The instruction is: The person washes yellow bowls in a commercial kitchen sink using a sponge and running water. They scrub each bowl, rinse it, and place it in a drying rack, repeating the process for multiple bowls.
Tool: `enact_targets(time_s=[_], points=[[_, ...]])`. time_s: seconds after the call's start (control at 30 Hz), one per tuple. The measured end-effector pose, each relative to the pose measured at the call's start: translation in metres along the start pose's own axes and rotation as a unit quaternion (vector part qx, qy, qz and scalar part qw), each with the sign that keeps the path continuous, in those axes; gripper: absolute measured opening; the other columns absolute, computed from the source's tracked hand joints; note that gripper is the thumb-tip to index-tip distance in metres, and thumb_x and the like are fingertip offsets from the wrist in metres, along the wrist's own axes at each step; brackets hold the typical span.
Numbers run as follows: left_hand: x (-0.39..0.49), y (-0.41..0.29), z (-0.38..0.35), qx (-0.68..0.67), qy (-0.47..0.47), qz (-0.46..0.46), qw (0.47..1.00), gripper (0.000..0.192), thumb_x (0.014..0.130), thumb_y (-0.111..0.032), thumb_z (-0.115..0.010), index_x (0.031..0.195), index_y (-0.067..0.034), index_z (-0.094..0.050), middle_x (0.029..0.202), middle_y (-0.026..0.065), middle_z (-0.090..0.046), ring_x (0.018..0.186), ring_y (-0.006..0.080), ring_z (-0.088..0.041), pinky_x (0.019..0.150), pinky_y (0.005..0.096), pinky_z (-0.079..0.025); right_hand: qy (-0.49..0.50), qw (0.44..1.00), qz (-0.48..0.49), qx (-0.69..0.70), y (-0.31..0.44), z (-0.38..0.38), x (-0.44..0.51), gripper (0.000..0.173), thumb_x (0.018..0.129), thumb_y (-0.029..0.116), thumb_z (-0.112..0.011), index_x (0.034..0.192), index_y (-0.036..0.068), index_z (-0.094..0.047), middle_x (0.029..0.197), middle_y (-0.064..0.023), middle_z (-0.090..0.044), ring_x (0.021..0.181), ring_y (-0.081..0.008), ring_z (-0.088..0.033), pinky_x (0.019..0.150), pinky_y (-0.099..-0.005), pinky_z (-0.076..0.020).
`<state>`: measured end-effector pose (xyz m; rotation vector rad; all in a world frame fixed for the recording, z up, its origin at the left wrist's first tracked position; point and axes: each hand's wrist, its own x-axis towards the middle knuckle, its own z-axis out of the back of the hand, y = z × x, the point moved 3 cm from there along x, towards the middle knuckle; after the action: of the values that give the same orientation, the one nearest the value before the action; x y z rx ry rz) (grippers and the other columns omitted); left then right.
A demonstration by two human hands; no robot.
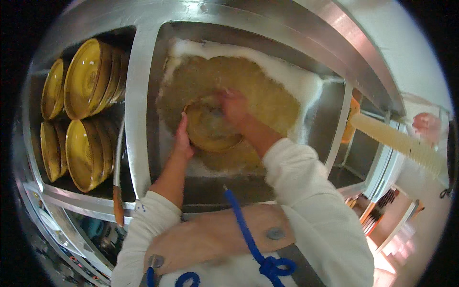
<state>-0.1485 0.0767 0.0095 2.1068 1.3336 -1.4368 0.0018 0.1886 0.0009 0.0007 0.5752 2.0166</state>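
Note:
In the middle basin of a stainless steel sink (247,190), a round yellow-brown dish (218,143) is tilted in murky, foam-edged water (265,86). My left hand (184,140) grips the dish's left rim, thumb upward along the edge. Over the dish's inside, at its upper right, is my right hand (235,107), blurred, with its fingers bent. Something greyish shows beside those fingers, but I cannot tell whether the hand holds it. The bottom of the dish is hidden by the water.
Stacked yellow dishes (82,79) stand on edge in the left basin. A long metal tool with a wooden handle (118,204) leans over that basin's front edge. At right, a ribbed cream-coloured tube (394,140) crosses beside an orange object (350,120). Blue apron cord (240,211) hangs before me.

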Motion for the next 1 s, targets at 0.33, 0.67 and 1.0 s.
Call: enact_targets(time_s=[0.33,0.67,1.0], points=[[0.000,-0.006,0.002,0.075,0.005,-0.028,0.997,0.069,0.085,-0.056,-0.053,0.131,-0.007,-0.041,0.131,0.0077,-0.046,0.119,0.0258,-0.044,0.099,0.0415,-0.036,0.102,0.957,-0.052,0.267,0.095,0.005,-0.086,0.058,0.070,0.042,-0.070,0.114,0.005,-0.056,0.105,-0.0214,-0.061,0.092,-0.0366,-0.059,0.082,-0.0481,-0.0461],[-0.040,-0.018,-0.023,0.046,0.128,0.038,0.990,0.066,0.088,-0.059,-0.041,0.131,-0.009,-0.044,0.129,0.0096,-0.050,0.120,0.0267,-0.046,0.101,0.0433,-0.036,0.116,0.505,-0.242,0.820,0.000,0.055,-0.133,0.053,0.083,0.031,-0.064,0.125,0.004,-0.049,0.118,-0.0113,-0.059,0.107,-0.0252,-0.057,0.091,-0.0408,-0.0450],[-0.131,-0.021,-0.043,0.308,0.100,-0.064,0.944,0.040,0.083,-0.014,-0.064,0.118,-0.002,-0.051,0.109,0.0087,-0.061,0.095,0.0203,-0.061,0.084,0.0355,-0.050,0.076,0.973,-0.203,0.075,-0.028,0.003,-0.155,0.056,0.082,0.031,-0.059,0.126,-0.001,-0.045,0.118,-0.0181,-0.053,0.108,-0.0332,-0.052,0.091,-0.0403,-0.0422]])
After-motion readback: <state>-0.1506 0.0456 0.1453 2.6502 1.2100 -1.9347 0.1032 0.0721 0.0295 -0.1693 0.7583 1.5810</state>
